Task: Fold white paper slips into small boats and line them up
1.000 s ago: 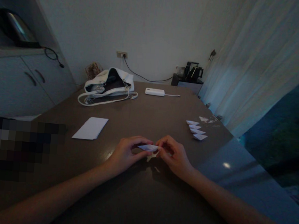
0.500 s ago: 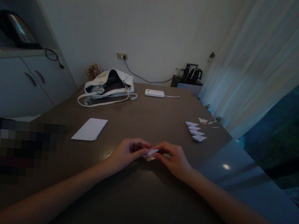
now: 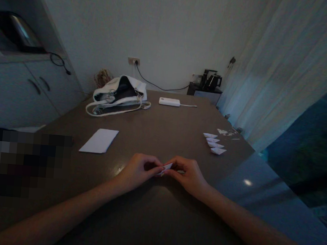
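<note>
A small folded piece of white paper [image 3: 166, 169] is pinched between my two hands above the near middle of the table. My left hand [image 3: 142, 169] grips its left side with thumb and fingertips. From the right, my right hand [image 3: 186, 171] pinches the other side, and the fingers partly cover the paper. To the right lie several folded paper boats [image 3: 218, 151] in a slanting row. A stack of white paper sheets [image 3: 99, 141] rests on the table to the left.
Small paper scraps [image 3: 226, 132] lie near the table's right edge. Farther back are a white handbag [image 3: 120, 94] and a white power bank [image 3: 169, 101] with a short cable. A black kettle [image 3: 213, 81] stands beyond the brown table [image 3: 162, 137].
The folded paper between my fingers has tilted more steeply, and less of it shows. My hands have shifted only slightly. Everything else on the table stays put.
</note>
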`<act>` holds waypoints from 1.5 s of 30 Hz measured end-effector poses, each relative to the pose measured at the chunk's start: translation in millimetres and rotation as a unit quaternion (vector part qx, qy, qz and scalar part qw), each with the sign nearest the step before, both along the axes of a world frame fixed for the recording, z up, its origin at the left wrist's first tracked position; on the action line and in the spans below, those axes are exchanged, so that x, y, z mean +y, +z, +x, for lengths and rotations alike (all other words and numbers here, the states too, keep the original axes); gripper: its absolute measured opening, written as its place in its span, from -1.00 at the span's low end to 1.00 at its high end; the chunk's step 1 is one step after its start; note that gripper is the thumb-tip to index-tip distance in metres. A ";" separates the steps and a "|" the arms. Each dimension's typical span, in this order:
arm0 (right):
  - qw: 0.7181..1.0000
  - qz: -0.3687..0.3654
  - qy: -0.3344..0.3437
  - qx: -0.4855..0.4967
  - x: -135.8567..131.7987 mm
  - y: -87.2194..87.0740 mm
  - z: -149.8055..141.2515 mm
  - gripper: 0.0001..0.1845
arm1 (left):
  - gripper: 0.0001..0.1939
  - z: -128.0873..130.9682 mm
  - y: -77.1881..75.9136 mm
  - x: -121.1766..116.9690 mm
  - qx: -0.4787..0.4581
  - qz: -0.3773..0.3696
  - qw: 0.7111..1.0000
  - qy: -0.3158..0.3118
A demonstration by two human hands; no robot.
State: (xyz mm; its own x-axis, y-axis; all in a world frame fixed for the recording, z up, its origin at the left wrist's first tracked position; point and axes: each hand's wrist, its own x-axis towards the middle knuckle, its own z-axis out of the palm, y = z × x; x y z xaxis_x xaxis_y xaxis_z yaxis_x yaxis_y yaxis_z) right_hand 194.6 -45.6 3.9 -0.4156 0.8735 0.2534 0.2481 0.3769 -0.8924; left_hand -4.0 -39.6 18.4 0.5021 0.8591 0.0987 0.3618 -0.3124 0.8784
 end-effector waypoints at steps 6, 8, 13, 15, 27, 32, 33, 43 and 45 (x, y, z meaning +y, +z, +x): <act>0.995 -0.091 -0.014 0.049 3.5 -4.7 0.5 -0.81 | -0.74 1.0 -0.5 -2.8 -0.010 -0.028 1.000 0.002; 0.994 -0.106 -0.015 0.038 2.7 -4.3 -0.5 -0.81 | -0.77 1.6 -1.9 -2.7 -0.002 -0.031 0.999 0.007; 0.993 -0.114 -0.028 -0.021 -0.1 0.0 -2.7 -0.76 | -0.82 3.8 -0.1 -3.5 -0.029 -0.092 0.995 0.015; 0.992 -0.123 -0.026 -0.016 0.1 0.4 -3.2 -0.74 | -0.83 4.4 0.9 -3.1 -0.047 -0.116 0.992 0.016; 0.984 -0.169 -0.002 0.050 -0.9 1.0 -9.7 -0.68 | -0.77 3.9 -3.8 1.4 -0.115 -0.201 0.973 -0.003; 0.980 -0.188 -0.007 0.065 -0.9 1.9 -9.5 -0.65 | -0.75 3.4 -3.3 1.1 -0.138 -0.233 0.963 -0.009; 0.979 -0.193 -0.006 0.065 0.0 1.4 -8.5 -0.65 | -0.74 3.1 -4.3 1.9 -0.140 -0.239 0.961 -0.010; 0.976 -0.196 -0.022 0.093 0.0 0.8 -7.3 -0.60 | -0.79 2.6 -0.6 2.0 -0.102 -0.162 0.981 0.025; 0.978 -0.183 -0.032 0.098 -1.5 2.0 -8.3 -0.61 | -0.79 3.4 0.4 0.9 -0.106 -0.156 0.982 0.028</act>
